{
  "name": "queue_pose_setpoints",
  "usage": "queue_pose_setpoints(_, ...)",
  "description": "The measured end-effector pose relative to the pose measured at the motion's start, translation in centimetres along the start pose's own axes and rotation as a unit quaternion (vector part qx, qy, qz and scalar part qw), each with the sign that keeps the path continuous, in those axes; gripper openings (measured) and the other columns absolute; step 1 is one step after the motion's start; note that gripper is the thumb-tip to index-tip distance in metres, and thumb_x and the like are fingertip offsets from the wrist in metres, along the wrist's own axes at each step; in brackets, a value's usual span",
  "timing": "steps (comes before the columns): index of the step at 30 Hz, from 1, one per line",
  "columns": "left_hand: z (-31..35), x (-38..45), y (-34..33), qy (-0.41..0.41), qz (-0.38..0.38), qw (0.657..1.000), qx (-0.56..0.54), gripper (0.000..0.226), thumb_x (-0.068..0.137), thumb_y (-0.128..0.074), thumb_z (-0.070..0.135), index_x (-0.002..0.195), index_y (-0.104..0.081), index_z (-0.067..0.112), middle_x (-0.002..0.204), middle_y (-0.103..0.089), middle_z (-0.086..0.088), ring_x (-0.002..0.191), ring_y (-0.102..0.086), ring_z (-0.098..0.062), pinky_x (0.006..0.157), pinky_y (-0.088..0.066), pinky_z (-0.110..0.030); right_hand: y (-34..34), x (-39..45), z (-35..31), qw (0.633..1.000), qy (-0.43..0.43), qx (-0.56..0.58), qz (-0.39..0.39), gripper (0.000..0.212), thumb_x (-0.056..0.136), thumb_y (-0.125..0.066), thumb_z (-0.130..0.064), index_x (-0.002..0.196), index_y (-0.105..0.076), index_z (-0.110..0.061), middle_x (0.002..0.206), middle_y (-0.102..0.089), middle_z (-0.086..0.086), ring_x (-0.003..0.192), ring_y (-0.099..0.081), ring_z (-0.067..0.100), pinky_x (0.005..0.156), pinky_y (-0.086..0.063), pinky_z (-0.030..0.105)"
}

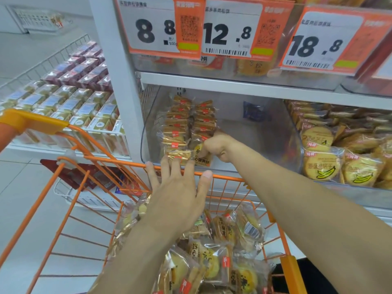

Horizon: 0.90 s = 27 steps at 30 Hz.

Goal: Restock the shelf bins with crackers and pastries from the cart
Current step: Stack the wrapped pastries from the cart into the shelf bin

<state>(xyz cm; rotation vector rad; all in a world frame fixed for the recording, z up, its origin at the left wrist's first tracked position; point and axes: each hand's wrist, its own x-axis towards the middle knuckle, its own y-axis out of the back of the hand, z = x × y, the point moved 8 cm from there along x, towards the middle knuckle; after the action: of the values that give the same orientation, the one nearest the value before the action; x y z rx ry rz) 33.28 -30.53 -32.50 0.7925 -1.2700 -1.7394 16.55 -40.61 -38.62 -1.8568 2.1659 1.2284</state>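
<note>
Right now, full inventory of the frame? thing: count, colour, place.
clear bin: one, transparent, middle shelf, right part bare
pastry packs in bin: two rows, gold-brown with red labels, bin's left side
dark blue packet: one, at the bin's back
banana biscuit packs: many, yellow, bin to the right
price tags: three readable (8.8, 12.8, 18.8), orange and white, upper shelf front
cart: one, orange wire, below the bin
pastry packs in cart: a pile, yellow and clear wrap
boxed goods: many, purple and gold, wire shelf at left
left hand: fingers straight, touching the front pack at the bin's edge
right hand: curled round a yellow pack in the bin
</note>
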Motion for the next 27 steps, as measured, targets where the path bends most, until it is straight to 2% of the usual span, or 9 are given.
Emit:
queue_pose_setpoints(5,0.1,-0.1,0.0,-0.008,-0.002,1.0,0.0,0.08,0.09,0.009,0.063,0.152,-0.025,0.027,0.155,-0.027,-0.004,0.15,-0.003,-0.024,0.117,0.013,-0.059,0.6,-0.4,-0.1,0.98,0.063,-0.186,-0.025,0.093,0.041,-0.099,-0.034,0.125,-0.059,-0.021,0.12,-0.066,-0.001,0.112,-0.063,0.025,0.1,-0.052,0.043)
queue_pose_setpoints(8,0.1,-0.1,0.1,-0.008,0.0,1.0,0.003,0.083,0.088,0.012,0.064,0.153,-0.025,0.026,0.155,-0.027,-0.004,0.15,-0.004,-0.024,0.117,0.012,-0.06,2.0,-1.8,-0.6,0.961,0.102,-0.255,0.031,0.085,0.055,-0.098,-0.034,0.126,-0.055,-0.018,0.113,-0.062,-0.003,0.105,-0.062,0.022,0.095,-0.052,0.036)
queue_pose_setpoints(14,0.2,-0.1,0.2,-0.015,-0.009,1.0,0.013,0.089,0.083,0.015,0.066,0.153,-0.022,0.025,0.155,-0.026,-0.004,0.149,-0.004,-0.025,0.117,0.01,-0.061,4.0,-2.7,-0.4,0.957,0.124,-0.224,0.137,0.08,0.052,-0.097,-0.045,0.118,-0.06,-0.02,0.109,-0.068,-0.001,0.09,-0.064,0.018,0.077,-0.053,0.031)
queue_pose_setpoints(16,0.1,-0.1,0.2,-0.017,-0.013,0.999,0.03,0.089,0.083,0.013,0.066,0.153,-0.022,0.025,0.154,-0.026,-0.005,0.149,-0.005,-0.027,0.117,0.009,-0.062,4.0,-2.5,0.2,0.963,0.087,-0.217,0.13,0.085,0.056,-0.095,-0.046,0.124,-0.055,-0.015,0.115,-0.065,0.003,0.094,-0.065,0.022,0.076,-0.056,0.034)
queue_pose_setpoints(18,0.1,-0.1,0.1,-0.017,-0.019,0.999,0.039,0.089,0.082,0.013,0.066,0.153,-0.022,0.024,0.154,-0.027,-0.006,0.149,-0.005,-0.028,0.117,0.01,-0.062,2.9,-2.4,0.7,0.982,0.064,-0.163,0.071,0.07,0.064,-0.094,-0.034,0.117,-0.055,-0.011,0.11,-0.068,0.007,0.086,-0.071,0.024,0.068,-0.062,0.035)
queue_pose_setpoints(20,0.2,-0.1,0.2,-0.015,-0.021,0.999,0.041,0.09,0.082,0.013,0.066,0.153,-0.022,0.023,0.154,-0.027,-0.007,0.149,-0.006,-0.029,0.117,0.009,-0.062,1.6,-2.3,0.0,0.985,0.1,-0.139,0.035,0.053,0.068,-0.092,-0.02,0.111,-0.061,-0.013,0.105,-0.071,0.008,0.08,-0.073,0.023,0.059,-0.062,0.033)
queue_pose_setpoints(21,0.3,-0.1,0.2,-0.015,-0.023,0.999,0.044,0.09,0.081,0.012,0.066,0.152,-0.022,0.022,0.153,-0.027,-0.007,0.149,-0.006,-0.029,0.117,0.009,-0.063,0.9,-2.4,-0.5,0.98,0.127,-0.149,0.026,0.052,0.068,-0.091,-0.019,0.112,-0.063,-0.015,0.106,-0.071,0.007,0.083,-0.073,0.022,0.061,-0.062,0.033)
queue_pose_setpoints(24,0.4,-0.1,0.3,-0.007,-0.038,0.998,0.047,0.083,0.087,0.003,0.066,0.153,-0.021,0.022,0.153,-0.027,-0.008,0.149,-0.006,-0.03,0.116,0.008,-0.064,0.1,-2.2,-1.1,0.968,0.164,-0.19,0.022,0.062,0.063,-0.094,-0.019,0.118,-0.065,-0.019,0.114,-0.069,0.002,0.103,-0.067,0.022,0.089,-0.057,0.036)
queue_pose_setpoints(27,0.5,-0.1,0.4,-0.005,-0.044,0.998,0.049,0.07,0.097,-0.018,0.062,0.154,-0.019,0.02,0.154,-0.026,-0.01,0.149,-0.006,-0.031,0.116,0.007,-0.064,0.9,-2.1,-0.7,0.973,0.148,-0.174,0.043,0.069,0.061,-0.095,-0.015,0.121,-0.06,-0.018,0.115,-0.065,-0.001,0.105,-0.062,0.018,0.091,-0.051,0.03)
